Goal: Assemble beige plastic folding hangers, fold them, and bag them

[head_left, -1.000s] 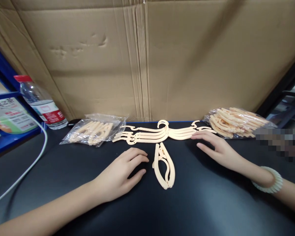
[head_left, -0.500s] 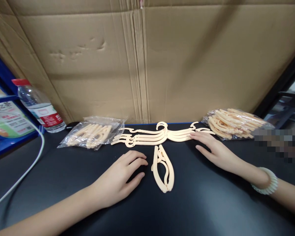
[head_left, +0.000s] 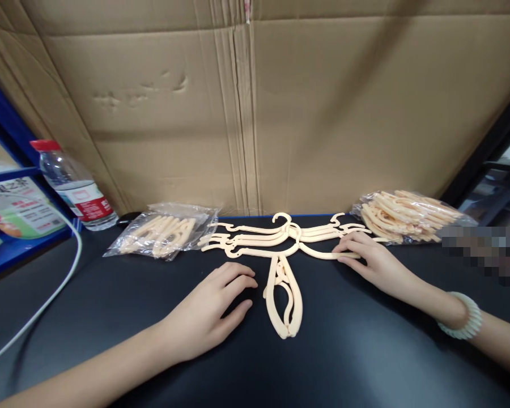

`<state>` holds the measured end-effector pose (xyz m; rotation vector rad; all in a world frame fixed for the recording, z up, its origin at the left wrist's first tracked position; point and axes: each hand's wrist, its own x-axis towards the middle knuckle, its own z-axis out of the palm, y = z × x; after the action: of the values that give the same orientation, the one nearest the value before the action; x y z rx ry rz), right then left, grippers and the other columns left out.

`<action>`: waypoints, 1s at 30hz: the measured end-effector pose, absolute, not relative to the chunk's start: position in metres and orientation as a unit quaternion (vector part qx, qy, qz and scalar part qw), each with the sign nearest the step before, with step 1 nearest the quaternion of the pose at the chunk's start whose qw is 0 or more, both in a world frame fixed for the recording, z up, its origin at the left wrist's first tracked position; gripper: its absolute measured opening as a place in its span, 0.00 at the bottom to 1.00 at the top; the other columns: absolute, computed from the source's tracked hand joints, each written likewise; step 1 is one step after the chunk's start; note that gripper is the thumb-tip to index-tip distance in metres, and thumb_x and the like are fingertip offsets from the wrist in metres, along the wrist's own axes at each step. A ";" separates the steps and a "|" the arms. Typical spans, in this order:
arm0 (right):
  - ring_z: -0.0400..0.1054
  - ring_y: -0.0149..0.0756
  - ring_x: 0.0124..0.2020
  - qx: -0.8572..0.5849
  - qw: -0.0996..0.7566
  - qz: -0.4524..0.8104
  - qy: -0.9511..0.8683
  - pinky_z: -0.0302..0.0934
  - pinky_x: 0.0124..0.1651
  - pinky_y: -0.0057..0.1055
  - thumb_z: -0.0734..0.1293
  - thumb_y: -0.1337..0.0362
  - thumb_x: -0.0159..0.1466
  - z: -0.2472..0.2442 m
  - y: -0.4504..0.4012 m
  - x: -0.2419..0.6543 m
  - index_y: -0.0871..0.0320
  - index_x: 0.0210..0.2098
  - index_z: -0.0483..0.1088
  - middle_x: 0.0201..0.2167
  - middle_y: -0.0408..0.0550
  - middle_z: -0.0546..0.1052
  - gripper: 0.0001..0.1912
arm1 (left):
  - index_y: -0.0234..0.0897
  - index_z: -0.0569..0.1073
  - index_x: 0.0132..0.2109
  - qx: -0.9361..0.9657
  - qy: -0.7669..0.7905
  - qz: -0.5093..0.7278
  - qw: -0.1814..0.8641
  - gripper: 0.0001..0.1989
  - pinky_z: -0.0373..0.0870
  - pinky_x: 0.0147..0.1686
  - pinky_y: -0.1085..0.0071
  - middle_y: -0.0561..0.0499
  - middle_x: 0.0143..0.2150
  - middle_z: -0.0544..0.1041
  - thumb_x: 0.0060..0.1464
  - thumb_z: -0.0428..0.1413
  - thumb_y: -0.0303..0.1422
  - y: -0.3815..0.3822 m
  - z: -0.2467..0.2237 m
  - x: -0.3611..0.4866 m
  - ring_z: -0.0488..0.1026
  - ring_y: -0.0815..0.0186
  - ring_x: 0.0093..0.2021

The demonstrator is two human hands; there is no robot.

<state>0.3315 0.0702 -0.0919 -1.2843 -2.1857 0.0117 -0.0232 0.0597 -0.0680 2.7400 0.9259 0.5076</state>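
Between finger and thumb, my right hand (head_left: 376, 263) grips the right arm of an unfolded cream clothes hanger (head_left: 318, 253), the nearest one of a stacked row. Behind it lie several more unfolded hangers (head_left: 261, 240), their hooks pointing toward the cardboard. A folded hanger (head_left: 297, 300) rests on the black table in front of the row, with its two arms drawn together. To its left my left hand (head_left: 223, 306) lies on the table, fingers curved and apart, holding nothing and not touching the folded hanger.
Clear plastic bags of folded hangers sit at either end of the row, a left bag (head_left: 165, 232) and a right bag (head_left: 408, 215). A water bottle (head_left: 79, 190) stands by a blue shelf (head_left: 46, 246). A white cable (head_left: 70, 269) crosses the left side. Cardboard (head_left: 335, 113) closes off the back.
My right hand has closed on the nearest unfolded hanger and drawn it toward me, apart from the others in the row. My left hand stays in place.
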 end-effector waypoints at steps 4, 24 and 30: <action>0.70 0.42 0.39 -0.492 0.315 0.023 -0.811 0.67 0.43 0.41 0.60 0.60 0.67 -0.088 0.068 0.329 0.55 0.35 0.69 0.36 0.50 0.74 0.09 | 0.40 0.70 0.51 0.927 0.314 0.173 0.106 0.12 0.69 0.54 0.59 0.44 0.53 0.70 0.61 0.48 0.28 0.059 -0.068 -0.023 0.68 0.58 0.54; 0.74 0.43 0.39 -0.548 0.463 -0.065 -0.694 0.70 0.39 0.36 0.63 0.57 0.65 -0.081 0.057 0.328 0.55 0.42 0.70 0.38 0.51 0.78 0.10 | 0.38 0.66 0.56 0.769 0.437 0.336 0.322 0.18 0.69 0.56 0.54 0.43 0.54 0.74 0.59 0.51 0.37 0.069 -0.074 -0.024 0.72 0.57 0.55; 0.74 0.44 0.42 -0.520 0.441 -0.104 -0.724 0.68 0.45 0.39 0.63 0.60 0.65 -0.081 0.051 0.323 0.54 0.43 0.70 0.40 0.50 0.78 0.09 | 0.37 0.65 0.51 0.719 0.431 0.385 0.385 0.16 0.70 0.54 0.56 0.42 0.51 0.74 0.58 0.52 0.38 0.068 -0.071 -0.022 0.74 0.57 0.51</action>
<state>0.3228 0.0506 -0.0813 -1.2915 -1.7973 -0.2590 -0.0223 0.0681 -0.0711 1.8328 1.0974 0.9816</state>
